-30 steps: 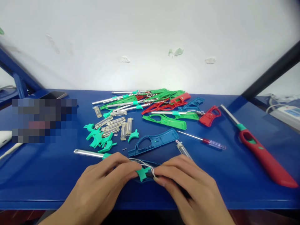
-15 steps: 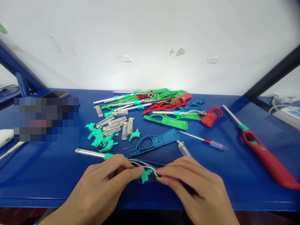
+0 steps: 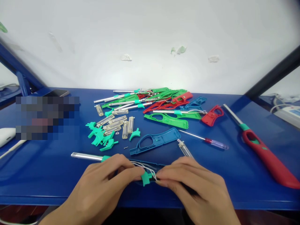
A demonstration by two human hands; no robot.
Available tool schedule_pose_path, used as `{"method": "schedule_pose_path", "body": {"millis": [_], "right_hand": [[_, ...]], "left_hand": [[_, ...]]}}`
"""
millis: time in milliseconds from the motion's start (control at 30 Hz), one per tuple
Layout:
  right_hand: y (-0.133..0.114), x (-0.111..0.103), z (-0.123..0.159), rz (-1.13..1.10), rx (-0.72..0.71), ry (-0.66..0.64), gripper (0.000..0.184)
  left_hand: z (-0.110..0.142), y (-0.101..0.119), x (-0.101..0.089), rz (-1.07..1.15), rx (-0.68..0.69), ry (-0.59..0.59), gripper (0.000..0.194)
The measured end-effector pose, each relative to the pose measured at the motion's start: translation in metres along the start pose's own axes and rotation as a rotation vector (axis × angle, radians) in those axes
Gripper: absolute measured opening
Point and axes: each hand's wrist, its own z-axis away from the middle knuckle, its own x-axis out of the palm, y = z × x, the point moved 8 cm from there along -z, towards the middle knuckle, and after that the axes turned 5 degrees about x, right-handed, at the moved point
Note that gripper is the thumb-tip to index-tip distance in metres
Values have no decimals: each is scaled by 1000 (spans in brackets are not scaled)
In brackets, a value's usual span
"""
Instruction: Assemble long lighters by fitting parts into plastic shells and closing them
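At the table's front edge my left hand [image 3: 110,181] is closed, thumb and fingers pinching a green trigger [image 3: 146,178]. My right hand [image 3: 195,184] pinches the end of a small black igniter, mostly hidden by its fingers, where white wires [image 3: 142,164] run in. Beneath both hands lies a blue lighter half-shell [image 3: 156,163], largely covered. From the left hand a metal lighter tube [image 3: 86,156] with a green collar sticks out leftward. Another blue half-shell [image 3: 167,137] lies just beyond, and a clear fuel tank [image 3: 185,148] rests by my right fingers.
Several green triggers [image 3: 99,137] and clear fuel tanks [image 3: 125,129] lie left of centre. Behind are heaped green and red shells [image 3: 168,120] with metal tubes. A screwdriver [image 3: 215,143] and a whole red lighter [image 3: 272,159] lie right. A small screw [image 3: 126,147] sits mid-table.
The metal tube has slid a little left and down. The green trigger has shifted slightly right and down, nearer my right fingertips, covering more of the black igniter.
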Motion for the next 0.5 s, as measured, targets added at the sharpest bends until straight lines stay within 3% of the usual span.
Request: {"method": "schedule_pose_path", "body": {"millis": [167, 333, 500], "right_hand": [[1, -2, 1, 7, 32, 39, 21], [-3, -2, 2, 70, -25, 74, 19], [-3, 1, 5, 87, -46, 30, 23]], "left_hand": [[4, -3, 5, -20, -5, -19, 47], [6, 2, 3, -96, 28, -13, 52], [7, 4, 4, -129, 27, -56, 55]]}}
